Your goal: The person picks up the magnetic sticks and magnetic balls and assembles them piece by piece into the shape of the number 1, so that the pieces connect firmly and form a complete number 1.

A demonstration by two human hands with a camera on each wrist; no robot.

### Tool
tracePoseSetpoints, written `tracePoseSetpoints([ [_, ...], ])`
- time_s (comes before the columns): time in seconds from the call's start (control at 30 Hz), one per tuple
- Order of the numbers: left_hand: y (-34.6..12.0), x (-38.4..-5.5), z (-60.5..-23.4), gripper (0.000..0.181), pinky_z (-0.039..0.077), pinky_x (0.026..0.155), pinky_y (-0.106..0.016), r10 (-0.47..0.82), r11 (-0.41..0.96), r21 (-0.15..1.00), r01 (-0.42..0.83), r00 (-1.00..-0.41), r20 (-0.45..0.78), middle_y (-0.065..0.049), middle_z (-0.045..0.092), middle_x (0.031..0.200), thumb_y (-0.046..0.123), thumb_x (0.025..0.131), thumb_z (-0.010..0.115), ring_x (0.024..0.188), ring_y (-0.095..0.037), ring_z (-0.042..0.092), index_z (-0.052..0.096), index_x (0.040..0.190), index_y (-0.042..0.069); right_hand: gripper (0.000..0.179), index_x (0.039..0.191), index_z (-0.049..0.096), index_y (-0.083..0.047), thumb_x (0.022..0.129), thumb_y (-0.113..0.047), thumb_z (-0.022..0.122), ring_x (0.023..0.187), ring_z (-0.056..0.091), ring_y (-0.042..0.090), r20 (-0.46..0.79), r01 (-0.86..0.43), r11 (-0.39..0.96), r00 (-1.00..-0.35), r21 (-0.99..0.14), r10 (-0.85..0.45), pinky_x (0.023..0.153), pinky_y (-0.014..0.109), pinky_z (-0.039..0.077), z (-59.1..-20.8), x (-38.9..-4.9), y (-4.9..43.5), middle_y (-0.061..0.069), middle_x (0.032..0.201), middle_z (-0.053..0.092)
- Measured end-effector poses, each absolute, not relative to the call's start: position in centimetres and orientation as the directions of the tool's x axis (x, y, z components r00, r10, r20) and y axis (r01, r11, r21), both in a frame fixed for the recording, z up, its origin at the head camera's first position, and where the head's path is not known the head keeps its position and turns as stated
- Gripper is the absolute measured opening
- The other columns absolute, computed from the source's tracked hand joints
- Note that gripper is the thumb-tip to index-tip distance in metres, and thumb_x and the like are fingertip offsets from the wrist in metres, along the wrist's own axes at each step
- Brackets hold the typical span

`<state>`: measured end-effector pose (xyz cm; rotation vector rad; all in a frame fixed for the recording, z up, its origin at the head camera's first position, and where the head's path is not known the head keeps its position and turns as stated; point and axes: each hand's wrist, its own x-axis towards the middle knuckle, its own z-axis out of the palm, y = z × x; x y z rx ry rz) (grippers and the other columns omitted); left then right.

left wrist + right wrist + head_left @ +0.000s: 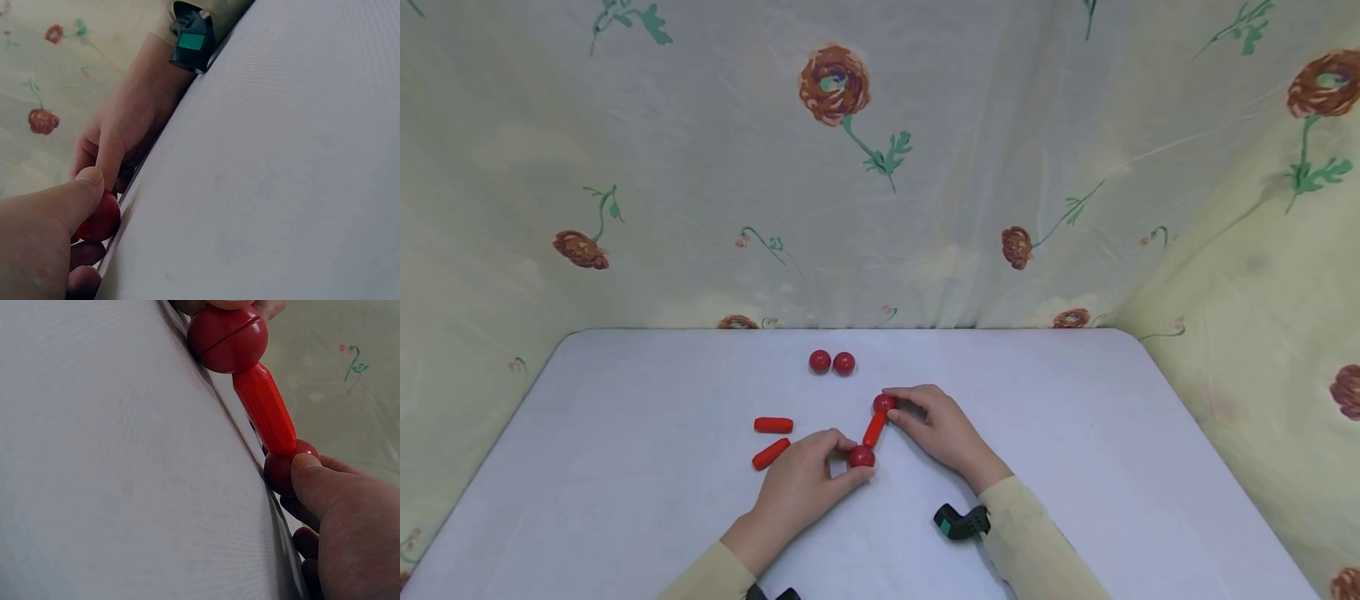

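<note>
A bright red faceted rod [265,409] runs between two darker red balls, touching both. My left hand [805,477] pinches the nearer ball [862,457] between thumb and fingers; the left wrist view shows that ball [100,220] under the thumb. At the rod's far end, my right hand [943,429] pinches the other ball [883,403] between thumb and forefinger. A seam line crosses the ball in the left hand [228,339] in the right wrist view. Whether the rod's ends are seated inside the balls cannot be made out.
Two loose red balls, a left one [820,361] and a right one [844,363], lie toward the back of the white table [625,500]. Left of my hands are two red rods, one level [773,425] and one slanted [771,454]. Flowered cloth [715,150] hangs behind the table.
</note>
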<state>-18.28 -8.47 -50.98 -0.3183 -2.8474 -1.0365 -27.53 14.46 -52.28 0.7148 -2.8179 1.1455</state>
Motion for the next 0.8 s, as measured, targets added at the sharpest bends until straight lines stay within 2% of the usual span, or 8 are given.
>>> tracePoseSetpoints([
  [0.23,-8.52,-18.19,-50.94,0.044,0.044,0.055,-0.021,0.168,0.754,0.614,0.233,-0.972,0.163,0.016,0.064,0.095,0.055,0.078,0.079,0.062,-0.004,0.048,0.068,0.109,0.027,0.036,0.129,0.066,-0.033,0.093,-0.038,0.069,0.115,0.055,0.008,0.185,-0.421,0.621,-0.894,-0.661,-0.409,0.097,0.04,0.047,-52.15,-27.51,14.43,-0.014,0.121,0.062],
  [0.43,-8.81,-17.94,-50.79,0.045,0.045,0.057,-0.02,0.174,0.748,0.614,0.252,-0.967,0.186,0.017,0.065,0.099,0.049,0.079,0.081,0.063,-0.003,0.049,0.07,0.118,0.029,0.037,0.129,0.066,-0.03,0.093,-0.038,0.069,0.115,0.055,0.009,0.203,-0.441,0.605,-0.883,-0.663,-0.422,0.097,0.04,0.047,-52.1,-27.59,14.26,-0.013,0.121,0.063],
  [0.8,-8.64,-18.07,-51.14,0.04,0.045,0.055,-0.02,0.18,0.724,0.636,0.268,-0.963,0.202,0.018,0.064,0.092,0.047,0.078,0.081,0.061,-0.004,0.049,0.071,0.113,0.028,0.037,0.129,0.066,-0.031,0.093,-0.038,0.069,0.115,0.055,0.01,0.202,-0.439,0.613,-0.886,-0.657,-0.418,0.096,0.04,0.048,-52.28,-27.53,14.52,-0.012,0.121,0.063],
])
